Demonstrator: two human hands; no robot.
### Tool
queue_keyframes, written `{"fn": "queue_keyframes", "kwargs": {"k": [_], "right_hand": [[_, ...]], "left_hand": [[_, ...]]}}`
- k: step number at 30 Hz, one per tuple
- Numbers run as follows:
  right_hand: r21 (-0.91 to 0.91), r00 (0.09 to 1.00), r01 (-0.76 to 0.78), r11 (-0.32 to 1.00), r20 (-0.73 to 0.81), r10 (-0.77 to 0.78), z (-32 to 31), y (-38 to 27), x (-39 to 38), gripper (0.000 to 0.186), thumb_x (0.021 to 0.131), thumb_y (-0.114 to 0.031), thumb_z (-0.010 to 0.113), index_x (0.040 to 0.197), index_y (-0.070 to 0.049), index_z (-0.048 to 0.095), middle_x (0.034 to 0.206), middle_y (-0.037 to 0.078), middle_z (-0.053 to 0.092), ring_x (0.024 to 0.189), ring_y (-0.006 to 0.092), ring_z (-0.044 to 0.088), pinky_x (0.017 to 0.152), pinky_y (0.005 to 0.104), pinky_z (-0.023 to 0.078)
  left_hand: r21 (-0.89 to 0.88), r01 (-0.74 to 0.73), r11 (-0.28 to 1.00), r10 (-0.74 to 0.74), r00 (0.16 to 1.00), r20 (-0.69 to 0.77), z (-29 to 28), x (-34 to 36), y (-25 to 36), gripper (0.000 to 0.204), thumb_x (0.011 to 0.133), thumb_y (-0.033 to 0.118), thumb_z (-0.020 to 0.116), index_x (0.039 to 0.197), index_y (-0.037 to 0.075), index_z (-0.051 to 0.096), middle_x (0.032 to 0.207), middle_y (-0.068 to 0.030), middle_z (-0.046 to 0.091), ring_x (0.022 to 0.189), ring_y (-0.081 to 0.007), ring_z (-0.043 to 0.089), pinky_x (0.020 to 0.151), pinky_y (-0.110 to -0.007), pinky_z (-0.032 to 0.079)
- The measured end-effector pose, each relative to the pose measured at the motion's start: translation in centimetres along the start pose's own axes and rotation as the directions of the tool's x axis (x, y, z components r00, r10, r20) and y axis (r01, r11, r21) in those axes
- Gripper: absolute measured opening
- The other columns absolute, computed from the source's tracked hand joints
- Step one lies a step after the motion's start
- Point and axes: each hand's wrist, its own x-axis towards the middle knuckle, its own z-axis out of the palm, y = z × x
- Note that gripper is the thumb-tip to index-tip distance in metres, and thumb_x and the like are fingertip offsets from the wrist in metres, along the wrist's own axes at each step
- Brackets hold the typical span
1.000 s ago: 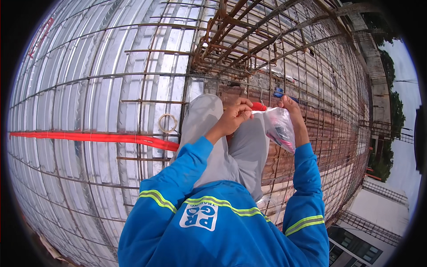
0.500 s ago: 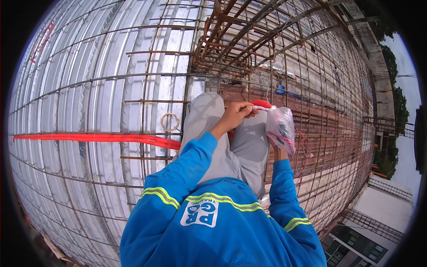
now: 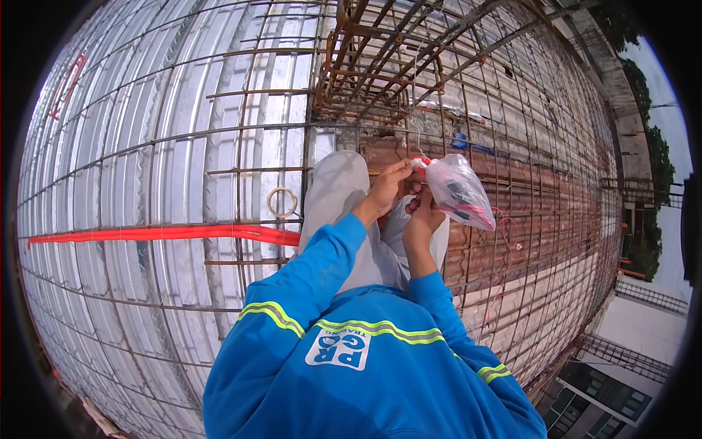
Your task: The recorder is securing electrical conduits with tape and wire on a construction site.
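Observation:
My left hand (image 3: 387, 189) pinches the white twisted neck of a clear plastic bag (image 3: 464, 196), beside a short red tube (image 3: 420, 164) over my lap. The bag holds dark and pink things I cannot make out. My right hand (image 3: 424, 214) is just below, its fingers curled under the tube and bag neck; what they grip is hidden. A pale ring (image 3: 281, 190), perhaps a tape roll, lies on the metal deck left of my grey-trousered knee (image 3: 333, 183).
Steel rebar mesh (image 3: 168, 135) covers the corrugated deck, with long red conduits (image 3: 146, 234) running leftward. A rusty rebar cage (image 3: 373, 62) stands ahead. A blue item (image 3: 461, 140) and pink cord (image 3: 504, 234) lie in the mesh at right. Concrete edge, trees and a white building are at far right.
My right hand has moved down, then left and inward toward my left hand. The bag has swung out to the right and tilted. The red tube is more covered by the bag's neck.

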Motion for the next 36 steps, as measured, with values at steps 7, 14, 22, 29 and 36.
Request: {"fn": "queue_keyframes", "kwargs": {"k": [7, 14, 22, 29, 36], "right_hand": [[-0.129, 0.996, -0.071, 0.989, 0.046, 0.078, -2.1, -1.0, 0.6, 0.024, 0.091, -0.026, 0.057, 0.092, -0.002, 0.06, 0.072, 0.001, 0.056, 0.058, 0.0085, 0.051, 0.051, 0.0218, 0.043], [-0.278, 0.987, -0.073, 0.958, 0.115, 0.108, -3.0, -2.5, 1.1, 0.026, 0.09, -0.029, 0.059, 0.087, -0.003, 0.063, 0.071, 0.0, 0.056, 0.059, 0.0079, 0.052, 0.054, 0.0218, 0.044], [-0.176, 0.975, -0.197, 0.965, 0.066, 0.211, -3.4, -3.1, 1.4, 0.019, 0.089, -0.021, 0.06, 0.081, -0.005, 0.062, 0.069, 0.0, 0.054, 0.057, 0.0086, 0.05, 0.052, 0.0228, 0.043], [-0.283, 0.925, -0.295, 0.913, 0.157, 0.347, -3.2, -5.6, 1.0, 0.017, 0.087, -0.022, 0.059, 0.085, -0.005, 0.06, 0.068, 0.001, 0.053, 0.06, 0.0104, 0.052, 0.054, 0.0261, 0.044], [-0.131, 0.126, 0.973, -0.19, 0.991, -0.04, 3.9, -13.7, 2.2, 0.011, 0.07, -0.004, 0.063, 0.08, -0.004, 0.066, 0.086, 0.011, 0.06, 0.082, 0.0258, 0.057, 0.066, 0.0343, 0.046]], "left_hand": [[0.715, -0.085, 0.694, 0.085, 0.996, 0.035, -0.5, -0.7, 0.8, 0.025, 0.091, 0.009, 0.048, 0.112, -0.001, 0.058, 0.095, -0.0079, 0.064, 0.082, -0.0151, 0.061, 0.073, -0.029, 0.05], [0.693, -0.127, 0.709, 0.131, 0.99, 0.046, -0.9, -0.6, 0.7, 0.028, 0.089, 0.018, 0.055, 0.108, 0.0, 0.062, 0.09, -0.0044, 0.064, 0.077, -0.011, 0.058, 0.071, -0.027, 0.048], [0.706, 0.176, 0.686, -0.092, 0.983, -0.156, 1.6, 0.8, -0.6, 0.034, 0.095, 0.034, 0.05, 0.108, 0.006, 0.063, 0.092, -0.0003, 0.061, 0.08, -0.0083, 0.054, 0.071, -0.027, 0.047], [0.237, 0.106, 0.966, -0.094, 0.994, -0.061, -0.1, 2.5, -4.2, 0.02, 0.091, 0.015, 0.055, 0.102, 0.002, 0.065, 0.092, -0.0024, 0.064, 0.077, -0.0091, 0.058, 0.071, -0.026, 0.047], [-0.032, 0.066, 0.997, -0.062, 0.992, 0.11, -1.2, 2.9, -4.5, 0.021, 0.088, 0.005, 0.051, 0.106, -0.001, 0.062, 0.098, -0.0046, 0.063, 0.089, -0.0127, 0.06, 0.081, -0.028, 0.048]]}}
